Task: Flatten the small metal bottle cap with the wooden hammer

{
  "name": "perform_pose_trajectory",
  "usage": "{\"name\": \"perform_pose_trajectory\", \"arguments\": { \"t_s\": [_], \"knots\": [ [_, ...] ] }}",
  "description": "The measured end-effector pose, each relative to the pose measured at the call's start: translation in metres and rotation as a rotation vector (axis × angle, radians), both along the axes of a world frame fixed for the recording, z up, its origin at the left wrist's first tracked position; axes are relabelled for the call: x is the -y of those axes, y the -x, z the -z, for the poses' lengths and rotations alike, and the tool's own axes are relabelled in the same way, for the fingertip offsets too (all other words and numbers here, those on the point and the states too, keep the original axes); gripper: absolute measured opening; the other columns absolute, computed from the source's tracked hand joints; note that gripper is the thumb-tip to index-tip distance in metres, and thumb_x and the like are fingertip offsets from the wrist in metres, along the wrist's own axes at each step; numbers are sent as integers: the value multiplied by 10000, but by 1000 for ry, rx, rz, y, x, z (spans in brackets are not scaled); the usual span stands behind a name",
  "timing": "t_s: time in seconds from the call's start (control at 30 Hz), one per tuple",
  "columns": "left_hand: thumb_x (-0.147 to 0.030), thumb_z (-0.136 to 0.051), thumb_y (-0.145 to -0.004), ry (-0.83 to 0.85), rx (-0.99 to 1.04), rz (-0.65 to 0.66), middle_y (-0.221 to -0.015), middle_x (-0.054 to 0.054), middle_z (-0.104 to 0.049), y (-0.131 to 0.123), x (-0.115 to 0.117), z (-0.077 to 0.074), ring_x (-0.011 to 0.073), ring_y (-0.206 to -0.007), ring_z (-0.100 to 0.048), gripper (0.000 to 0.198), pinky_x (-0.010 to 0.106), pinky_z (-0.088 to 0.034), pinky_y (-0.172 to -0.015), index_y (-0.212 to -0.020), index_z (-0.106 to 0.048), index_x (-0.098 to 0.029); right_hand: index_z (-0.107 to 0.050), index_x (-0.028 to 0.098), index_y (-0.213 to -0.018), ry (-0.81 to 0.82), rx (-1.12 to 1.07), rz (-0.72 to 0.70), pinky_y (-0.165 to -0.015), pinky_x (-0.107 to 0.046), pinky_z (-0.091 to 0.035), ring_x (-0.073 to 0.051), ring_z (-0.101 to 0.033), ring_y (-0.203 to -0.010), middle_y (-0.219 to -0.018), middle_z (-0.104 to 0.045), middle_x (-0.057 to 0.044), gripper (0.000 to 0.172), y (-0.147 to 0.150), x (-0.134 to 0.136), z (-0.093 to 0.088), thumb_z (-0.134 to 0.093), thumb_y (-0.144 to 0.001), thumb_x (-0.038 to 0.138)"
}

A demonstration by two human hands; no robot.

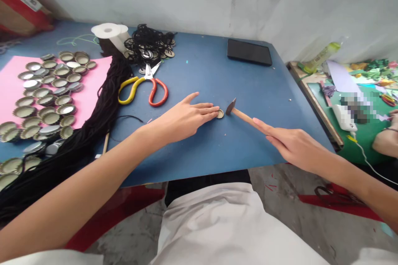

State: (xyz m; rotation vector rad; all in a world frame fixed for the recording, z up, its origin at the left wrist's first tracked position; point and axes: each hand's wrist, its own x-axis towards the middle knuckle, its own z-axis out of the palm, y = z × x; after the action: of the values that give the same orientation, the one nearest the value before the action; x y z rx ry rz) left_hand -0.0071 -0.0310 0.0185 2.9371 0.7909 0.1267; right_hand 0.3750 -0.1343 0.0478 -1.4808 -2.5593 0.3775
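Observation:
My left hand [192,116] lies flat over the blue table [192,157], thumb spread, its fingertips touching the edge of a bottle cap [220,114]. The fingers of my right hand [284,140] are wrapped round the wooden handle of a small hammer [244,116]. The hammer's dark metal head is just right of the cap, apart from it. Scissors [149,75] with one yellow and one red handle lie with parted blades beyond my left hand.
Many bottle caps [49,118] cover a pink sheet [90,101] at left, beside black cords [108,91]. A white spool [120,35] and corded caps [149,45] stand behind. A phone [248,52] lies at back right. Another person's hand [387,138] is over a green table [367,136].

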Motion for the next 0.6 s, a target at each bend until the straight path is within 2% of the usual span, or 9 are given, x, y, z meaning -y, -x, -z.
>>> {"name": "perform_pose_trajectory", "arguments": {
  "t_s": [0.13, 0.33, 0.43, 0.5, 0.6],
  "knots": [
    [77, -416, -970, -16, -17, -9, -1787, 85, -594, 1, 0, 0, 248, -1681, -570, 845, 629, -217, -1486, -1744, -583, -220, -422, 348, -1860, -73, -122, 52, -939, -351, -731, -238, -909, -1062, -1529, -828, -66, 666, 2, 2, -2, -478, -1210, 211],
    [48, -444, -1014, -140, -45, 29, -1732, 135, -662, -4, 7, -4, 318, -1582, -644, 727, 664, -291, -1450, -1681, -639, -166, -429, 389, -1849, 4, 5, 43, -842, -383, -748, -288, -916, -1085, -1519, -831, -33, 658, 4, 1, 8, -503, -1211, 246],
    [15, -466, -1058, -264, -49, 25, -1528, 179, -774, -13, 12, -5, 338, -1408, -722, 611, 636, -379, -1396, -1601, -702, -133, -413, 378, -1856, -12, -8, 72, -870, -397, -746, -287, -915, -1088, -1520, -830, -33, 659, -1, 0, 12, -497, -1215, 251],
    [-12, -465, -1096, -324, -44, 8, -1367, 188, -811, -19, 14, -5, 340, -1281, -748, 522, 603, -474, -1305, -1522, -750, -114, -408, 376, -1858, -15, -11, 79, -873, -411, -748, -290, -915, -1088, -1525, -826, -34, 665, -3, -1, 16, -494, -1212, 242],
    [-43, -448, -1139, -354, -15, -21, -1286, 187, -819, -21, 14, -7, 330, -1190, -755, 452, 538, -569, -1138, -1419, -795, -118, -411, 379, -1855, -34, -8, 85, -878, -417, -748, -289, -913, -1101, -1581, -792, -37, 657, -3, 0, 20, -484, -1216, 247]
  ]
}}
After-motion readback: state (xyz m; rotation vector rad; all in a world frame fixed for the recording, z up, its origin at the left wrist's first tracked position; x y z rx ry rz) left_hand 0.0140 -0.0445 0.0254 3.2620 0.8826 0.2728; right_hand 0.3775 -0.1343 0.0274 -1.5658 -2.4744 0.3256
